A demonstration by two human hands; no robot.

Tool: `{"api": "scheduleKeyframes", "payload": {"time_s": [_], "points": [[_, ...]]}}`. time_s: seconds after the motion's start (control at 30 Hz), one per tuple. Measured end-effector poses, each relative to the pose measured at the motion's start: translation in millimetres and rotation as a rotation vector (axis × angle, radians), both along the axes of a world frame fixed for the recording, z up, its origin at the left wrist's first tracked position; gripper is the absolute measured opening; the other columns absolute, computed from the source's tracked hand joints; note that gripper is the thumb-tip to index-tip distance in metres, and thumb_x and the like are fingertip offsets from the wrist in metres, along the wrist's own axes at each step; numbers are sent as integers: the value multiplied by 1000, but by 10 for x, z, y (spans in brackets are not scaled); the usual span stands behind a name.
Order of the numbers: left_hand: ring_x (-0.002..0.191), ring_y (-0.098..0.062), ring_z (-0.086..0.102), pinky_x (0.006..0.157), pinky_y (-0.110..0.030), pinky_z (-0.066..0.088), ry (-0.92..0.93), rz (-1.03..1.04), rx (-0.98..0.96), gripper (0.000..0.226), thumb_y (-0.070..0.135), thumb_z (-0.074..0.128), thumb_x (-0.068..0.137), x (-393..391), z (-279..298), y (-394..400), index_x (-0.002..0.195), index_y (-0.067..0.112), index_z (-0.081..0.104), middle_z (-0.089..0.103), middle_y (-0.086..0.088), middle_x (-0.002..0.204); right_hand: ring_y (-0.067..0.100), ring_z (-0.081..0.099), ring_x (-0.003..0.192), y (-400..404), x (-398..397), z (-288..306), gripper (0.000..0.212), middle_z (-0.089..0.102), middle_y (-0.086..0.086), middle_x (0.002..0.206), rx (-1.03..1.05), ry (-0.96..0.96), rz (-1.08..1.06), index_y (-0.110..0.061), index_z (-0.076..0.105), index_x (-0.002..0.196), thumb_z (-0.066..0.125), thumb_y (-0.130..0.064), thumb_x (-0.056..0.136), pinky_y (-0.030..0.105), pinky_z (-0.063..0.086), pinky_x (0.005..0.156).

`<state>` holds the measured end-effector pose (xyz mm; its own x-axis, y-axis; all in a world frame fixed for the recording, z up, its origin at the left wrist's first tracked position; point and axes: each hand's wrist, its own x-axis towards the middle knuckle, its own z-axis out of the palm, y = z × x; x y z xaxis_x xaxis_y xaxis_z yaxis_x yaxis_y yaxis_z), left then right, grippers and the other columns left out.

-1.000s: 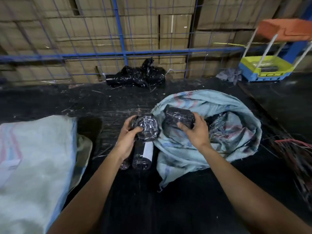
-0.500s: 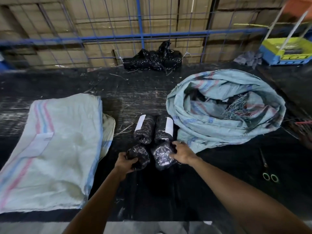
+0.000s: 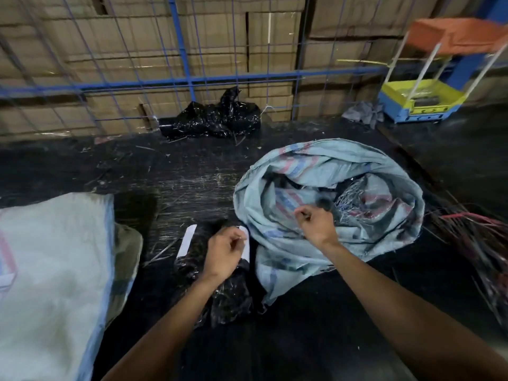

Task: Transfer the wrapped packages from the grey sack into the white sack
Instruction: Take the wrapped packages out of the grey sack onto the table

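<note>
The grey sack [image 3: 354, 243] lies rolled open at centre right, with dark wrapped packages [image 3: 277, 182] partly showing inside. Several black wrapped packages [image 3: 231, 295] with white labels lie on the black table between the two sacks. The white sack [image 3: 52, 270] lies flat at the left. My left hand [image 3: 224, 254] hovers over the packages on the table, fingers loosely curled, holding nothing. My right hand [image 3: 316, 224] is over the near inner side of the grey sack, fingers loosely curled and empty.
A crumpled black plastic bag [image 3: 214, 119] lies at the back by the blue wire fence [image 3: 189, 81]. Red and dark straps [image 3: 478, 232] spill at the right. A yellow and blue tray [image 3: 420, 103] stands at the far right, with a grey cloth [image 3: 362, 112] next to it.
Both hands have let go of the two packages they set down on the table. My right hand has moved up to the grey sack; my left has lifted above the packages.
</note>
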<state>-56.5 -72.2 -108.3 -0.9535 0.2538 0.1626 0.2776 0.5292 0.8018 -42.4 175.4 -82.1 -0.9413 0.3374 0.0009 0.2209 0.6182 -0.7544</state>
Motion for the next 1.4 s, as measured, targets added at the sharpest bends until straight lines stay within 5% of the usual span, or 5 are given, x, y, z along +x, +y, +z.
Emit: {"api": "scheduleKeyframes", "payload": {"time_s": [0.23,0.53,0.8,1.13,1.4], "points": [[77,-15,61,73,-26,53,-596,-268,68,10,23,58,98,-1103,222,1672,98,20,68,68,-6,95,27,66,110,1048,-800,-116,28,70,9,122,4,-222,-82,-15,73,115,54,-13,95,30,49,100],[127,-23,51,105,-27,37,-245,-125,1,66,28,54,100,-2515,960,2608,156,23,20,44,-1,147,32,20,147,1824,-1794,50,78,8,-1,165,394,-129,20,-27,7,158,53,-27,94,48,21,117],[101,-32,61,85,-35,44,-63,-2,-253,13,14,62,86,-2942,363,3103,96,7,56,65,-20,104,36,53,122,1993,-2355,-249,33,46,9,139,361,-288,72,-24,53,123,57,-27,90,42,45,98],[141,-49,21,116,-52,20,-186,-224,-967,114,40,73,82,-2856,-550,3218,154,37,-15,9,-30,157,32,23,146,2182,-2443,-561,80,25,13,158,952,-779,313,-21,23,152,66,-37,86,45,23,117],[120,-32,52,98,-37,46,-569,-110,-519,104,49,72,66,-2638,45,2764,151,38,14,49,-11,139,25,39,138,2024,-2134,-458,75,40,3,149,714,-467,382,-24,33,141,65,-53,80,43,26,115]]}}
